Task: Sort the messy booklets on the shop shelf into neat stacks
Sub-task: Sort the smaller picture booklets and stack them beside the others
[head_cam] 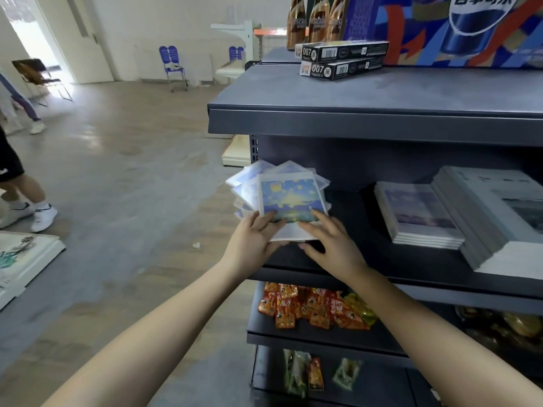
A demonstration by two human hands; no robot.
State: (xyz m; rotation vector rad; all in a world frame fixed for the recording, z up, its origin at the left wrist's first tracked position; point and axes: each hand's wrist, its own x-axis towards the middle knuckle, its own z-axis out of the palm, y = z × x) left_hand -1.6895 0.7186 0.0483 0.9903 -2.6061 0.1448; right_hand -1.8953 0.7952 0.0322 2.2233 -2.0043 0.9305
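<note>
Forearms extended toward shelf (411,264); left hand (255,235) and right hand (333,243) each pinching near edge of top booklet (291,198), fingers on cover, thumbs at its edge. Beneath it, at shelf's left end, messy pile (245,186): thin, square, glossy booklets, seemingly plastic-wrapped, fanned askew. At shelf's right end, two neat stacks (420,212): flat, matte, rectangular, edges squared. Judged about half done: fanned pile left to square up.

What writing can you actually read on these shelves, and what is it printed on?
"007": upper black box on the top shelf.
"007": lower black box.
"百事可乐", tops cropped: blue carton.
Top booklet, bottle labels, red snack packs, small box print: too blurred to read.
</note>
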